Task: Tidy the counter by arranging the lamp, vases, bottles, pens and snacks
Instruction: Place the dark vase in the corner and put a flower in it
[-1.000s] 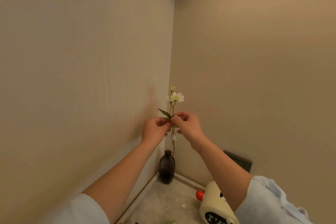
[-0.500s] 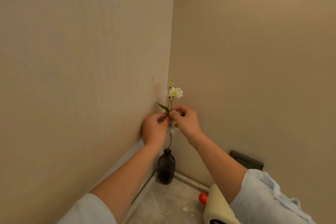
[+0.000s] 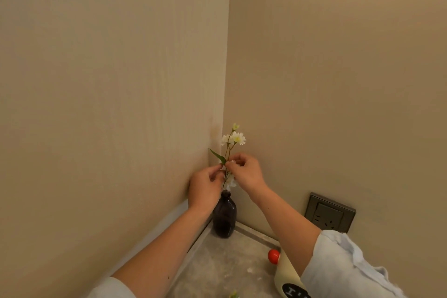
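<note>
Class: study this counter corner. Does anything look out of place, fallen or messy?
Yes. A loose flower bit lies on the counter at the bottom edge, away from the vase, and pale flecks dot the counter nearby. The vase stands upright.

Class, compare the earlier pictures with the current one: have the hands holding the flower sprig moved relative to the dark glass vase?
Yes. Both hands, left and right, have come down toward the dark glass vase, lowering the white flower sprig.

Dark upright vase (image 3: 224, 218) in counter corner
</note>
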